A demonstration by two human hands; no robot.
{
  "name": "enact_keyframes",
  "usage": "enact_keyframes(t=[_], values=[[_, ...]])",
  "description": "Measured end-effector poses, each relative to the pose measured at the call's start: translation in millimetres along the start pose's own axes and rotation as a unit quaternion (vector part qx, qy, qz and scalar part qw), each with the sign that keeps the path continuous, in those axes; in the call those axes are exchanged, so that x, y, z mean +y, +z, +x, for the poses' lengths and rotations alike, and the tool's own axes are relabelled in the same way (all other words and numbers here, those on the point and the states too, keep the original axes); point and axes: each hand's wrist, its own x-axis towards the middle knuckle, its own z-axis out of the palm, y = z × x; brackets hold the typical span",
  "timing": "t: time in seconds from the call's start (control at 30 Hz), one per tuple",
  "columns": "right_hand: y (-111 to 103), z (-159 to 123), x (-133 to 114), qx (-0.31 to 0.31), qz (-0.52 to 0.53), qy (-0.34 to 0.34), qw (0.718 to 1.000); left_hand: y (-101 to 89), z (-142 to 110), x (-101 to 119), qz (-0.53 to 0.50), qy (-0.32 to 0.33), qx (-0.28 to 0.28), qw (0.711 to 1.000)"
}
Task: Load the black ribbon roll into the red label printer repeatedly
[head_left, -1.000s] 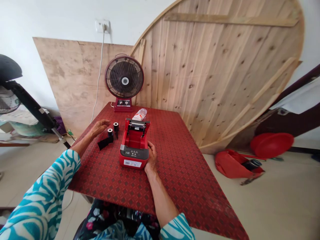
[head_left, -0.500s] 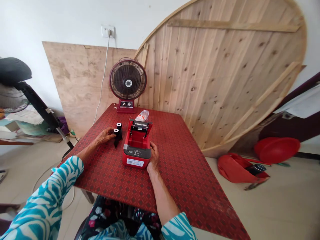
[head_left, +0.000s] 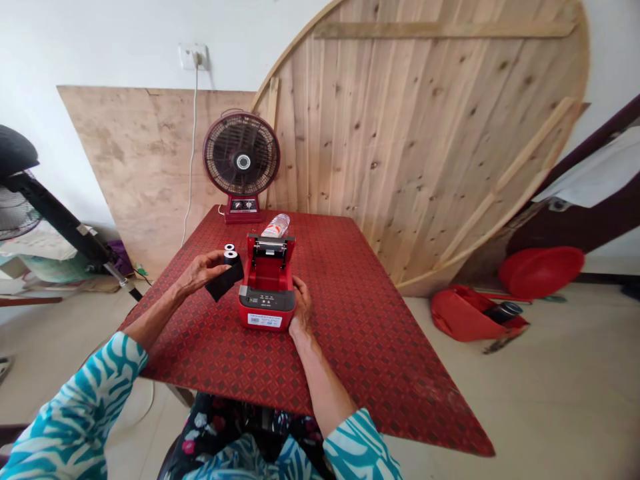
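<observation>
A red and dark grey label printer (head_left: 268, 319) sits on the table with its lid raised and its red inner bay showing. My right hand (head_left: 301, 312) is wrapped around its right side, some fingers hidden behind it. To the printer's left, my left hand (head_left: 204, 271) pinches a black ribbon roll (head_left: 231, 257) with a white core. A wide strip of black film hangs from that roll. Just behind it is a second roll (head_left: 229, 247), mostly hidden, only its white core end showing clearly.
A clear plastic bottle (head_left: 277, 225) lies behind the printer. At the back of the red patterned table (head_left: 360, 333) stands a dark red fan (head_left: 243, 160). A large round wooden board (head_left: 400, 147) leans on the wall. A red bag (head_left: 455, 313) is on the floor at right.
My left hand has taken hold of the front ribbon roll and lifted it slightly; its film strip now spreads out wider. My right hand stays on the printer. The view has shifted a little.
</observation>
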Motion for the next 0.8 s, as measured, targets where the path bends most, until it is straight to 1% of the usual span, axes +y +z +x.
enact_keyframes(t=[0.1, 0.17, 0.27, 0.33, 0.43, 0.5, 0.53, 0.6, 0.7, 0.8], values=[[0.3, 1.3, 1.6, -0.001, -0.001, -0.002, 1.000, 13.9, 0.7, 33.0, 0.093, 0.067, -0.073, 0.991], [0.5, 2.0, 1.9, 0.001, -0.005, -0.004, 1.000, 29.4, 5.8, 46.9, 0.141, 0.081, -0.087, 0.983], [1.0, 2.2, 1.2, -0.001, -0.005, -0.010, 1.000, 52.3, 16.3, 57.1, 0.219, 0.076, -0.102, 0.967], [1.5, 1.7, 0.4, -0.005, -0.003, -0.013, 1.000, 63.4, 22.8, 61.1, 0.306, 0.068, -0.110, 0.943], [2.4, 0.7, -0.7, -0.004, -0.006, -0.018, 1.000, 74.6, 30.6, 67.7, 0.446, 0.065, -0.116, 0.885], [3.2, 0.2, -0.9, 0.001, -0.005, -0.022, 1.000, 80.6, 36.2, 71.3, 0.503, 0.055, -0.125, 0.853], [3.6, 0.1, -0.9, 0.000, -0.003, -0.024, 1.000, 83.5, 39.4, 72.3, 0.519, 0.046, -0.131, 0.844], [4.5, 0.2, -0.7, -0.003, 0.002, -0.029, 1.000, 88.7, 47.0, 71.8, 0.529, 0.028, -0.143, 0.836], [5.4, 0.8, -0.2, -0.002, 0.005, -0.034, 0.999, 93.3, 58.9, 67.0, 0.516, 0.026, -0.165, 0.840], [5.5, 1.1, -0.6, 0.002, 0.001, -0.036, 0.999, 90.2, 64.7, 62.6, 0.497, 0.034, -0.188, 0.847]])
